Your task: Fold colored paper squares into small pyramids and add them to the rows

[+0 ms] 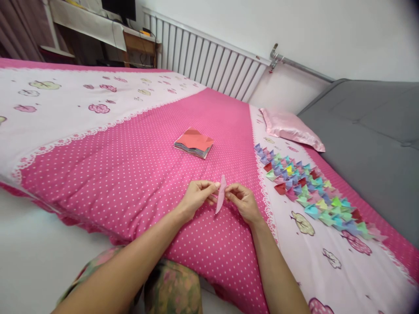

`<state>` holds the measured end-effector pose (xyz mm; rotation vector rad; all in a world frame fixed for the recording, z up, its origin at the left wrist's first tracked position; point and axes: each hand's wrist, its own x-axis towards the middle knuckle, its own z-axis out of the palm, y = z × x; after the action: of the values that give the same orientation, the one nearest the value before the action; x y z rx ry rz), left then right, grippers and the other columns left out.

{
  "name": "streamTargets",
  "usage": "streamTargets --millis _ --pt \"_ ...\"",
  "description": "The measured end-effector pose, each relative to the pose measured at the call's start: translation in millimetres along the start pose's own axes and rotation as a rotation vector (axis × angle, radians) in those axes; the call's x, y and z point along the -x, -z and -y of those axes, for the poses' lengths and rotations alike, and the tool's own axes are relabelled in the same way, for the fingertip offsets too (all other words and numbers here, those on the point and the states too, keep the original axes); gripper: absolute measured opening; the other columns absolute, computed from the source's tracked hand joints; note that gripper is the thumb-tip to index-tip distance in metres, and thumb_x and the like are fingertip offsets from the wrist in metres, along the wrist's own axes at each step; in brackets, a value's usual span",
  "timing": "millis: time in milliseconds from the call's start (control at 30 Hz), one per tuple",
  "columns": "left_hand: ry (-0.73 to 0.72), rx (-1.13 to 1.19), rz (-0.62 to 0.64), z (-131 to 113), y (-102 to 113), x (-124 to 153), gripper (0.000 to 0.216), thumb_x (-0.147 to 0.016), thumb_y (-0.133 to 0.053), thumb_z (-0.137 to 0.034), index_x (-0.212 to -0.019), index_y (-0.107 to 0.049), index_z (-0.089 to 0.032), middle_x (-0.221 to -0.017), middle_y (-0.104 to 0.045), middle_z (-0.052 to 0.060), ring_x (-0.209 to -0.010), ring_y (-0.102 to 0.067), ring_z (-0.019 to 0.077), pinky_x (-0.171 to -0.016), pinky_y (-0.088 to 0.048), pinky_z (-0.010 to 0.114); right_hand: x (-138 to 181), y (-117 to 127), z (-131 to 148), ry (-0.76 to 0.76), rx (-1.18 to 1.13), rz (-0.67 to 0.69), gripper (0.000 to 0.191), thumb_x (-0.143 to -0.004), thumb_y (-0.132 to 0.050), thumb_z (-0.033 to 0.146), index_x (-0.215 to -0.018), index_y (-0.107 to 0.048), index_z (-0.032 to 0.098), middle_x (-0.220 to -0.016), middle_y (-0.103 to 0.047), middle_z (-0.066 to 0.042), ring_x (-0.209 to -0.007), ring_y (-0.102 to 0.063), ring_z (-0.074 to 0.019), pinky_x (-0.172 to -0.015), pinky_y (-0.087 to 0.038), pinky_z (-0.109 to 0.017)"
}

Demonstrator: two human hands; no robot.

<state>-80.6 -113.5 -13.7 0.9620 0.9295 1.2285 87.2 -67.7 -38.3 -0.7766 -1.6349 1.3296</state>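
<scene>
A narrow folded strip of pink paper (221, 194) stands upright between my two hands, just above the pink dotted bedspread (137, 174). My left hand (196, 197) pinches its left side with fingers closed. From the right, my right hand (241, 201) pinches the other side. A stack of square coloured paper sheets (194, 143) with a red sheet on top lies farther up the bed. To the right, several small folded paper pieces (304, 185) in blue, green, pink and red lie in rows on the pale part of the sheet.
A pink pillow (290, 126) lies at the bed's far right, against a grey sofa (373, 135). A white radiator (209, 61) lines the wall behind. A desk (131, 39) stands at the back left. My knee in floral cloth (170, 288) shows below the bed edge.
</scene>
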Motion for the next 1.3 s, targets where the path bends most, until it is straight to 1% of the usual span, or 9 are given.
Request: streamTargets --millis 267,400,567,700,833,1000,1300 --pt "-0.005 -0.003 -0.050 -0.2 -0.3 -0.2 0.031 -0.070 -0.064 -0.039 -0.070 -0.066 -0.008 -0.059 -0.064 0.006 -0.048 -0.055 0.0083 -0.048 -0.042 0.019 1.5 -0.1 1.9 -0.033 0.002 0.030 0.008 -0.074 -0.066 0.028 -0.078 -0.063 0.021 -0.072 -0.057 0.001 -0.062 -0.050 -0.0104 -0.058 -0.041 -0.023" --pt "-0.003 0.008 -0.044 -0.4 -0.6 -0.5 0.029 -0.071 -0.062 -0.037 -0.066 -0.065 -0.008 -0.057 -0.063 0.005 -0.048 -0.055 0.0084 -0.047 -0.041 0.019 0.9 -0.3 1.5 -0.038 0.011 0.018 0.010 -0.073 -0.066 0.028 -0.077 -0.062 0.021 -0.072 -0.056 0.001 -0.062 -0.050 -0.0102 -0.058 -0.041 -0.023" --pt "-0.012 -0.027 -0.104 -2.3 -1.4 0.6 0.021 -0.069 -0.062 -0.030 -0.071 -0.067 -0.009 -0.059 -0.062 0.004 -0.046 -0.052 0.0063 -0.047 -0.038 0.018 0.0 -0.2 2.2 -0.039 0.038 0.038 0.009 -0.074 -0.065 0.027 -0.079 -0.062 0.021 -0.070 -0.056 0.002 -0.062 -0.050 -0.0099 -0.059 -0.042 -0.022" --pt "-0.006 -0.064 -0.156 -4.6 -1.6 1.6 0.019 -0.068 -0.062 -0.027 -0.075 -0.068 -0.010 -0.058 -0.062 0.002 -0.044 -0.049 0.0055 -0.045 -0.035 0.018 -0.1 -0.1 3.3 -0.038 0.065 0.049 0.010 -0.074 -0.065 0.028 -0.079 -0.062 0.020 -0.070 -0.056 0.001 -0.061 -0.051 -0.0105 -0.059 -0.042 -0.023" --pt "-0.018 -0.074 -0.186 -7.2 -0.3 1.7 0.019 -0.069 -0.062 -0.031 -0.070 -0.066 -0.012 -0.055 -0.061 0.002 -0.043 -0.049 0.0056 -0.043 -0.033 0.017 0.3 0.4 2.7 -0.035 0.084 0.066 0.010 -0.074 -0.065 0.029 -0.079 -0.062 0.020 -0.072 -0.058 0.000 -0.064 -0.052 -0.0113 -0.061 -0.043 -0.024" --pt "-0.029 -0.067 -0.170 -7.2 2.8 0.2 0.028 -0.071 -0.063 -0.039 -0.064 -0.063 -0.012 -0.055 -0.060 0.002 -0.044 -0.049 0.0057 -0.045 -0.035 0.017 1.3 0.2 2.9 -0.046 0.096 0.089 0.013 -0.074 -0.065 0.031 -0.078 -0.062 0.020 -0.072 -0.059 0.000 -0.065 -0.053 -0.0117 -0.062 -0.045 -0.025" --pt "-0.055 -0.057 -0.160 -5.3 3.2 -1.9 0.027 -0.069 -0.065 -0.038 -0.062 -0.063 -0.011 -0.053 -0.059 0.001 -0.046 -0.050 0.0066 -0.048 -0.038 0.019 1.7 -0.9 4.4 -0.066 0.101 0.085 0.014 -0.074 -0.065 0.033 -0.078 -0.061 0.020 -0.069 -0.058 0.000 -0.063 -0.054 -0.0121 -0.060 -0.046 -0.025"
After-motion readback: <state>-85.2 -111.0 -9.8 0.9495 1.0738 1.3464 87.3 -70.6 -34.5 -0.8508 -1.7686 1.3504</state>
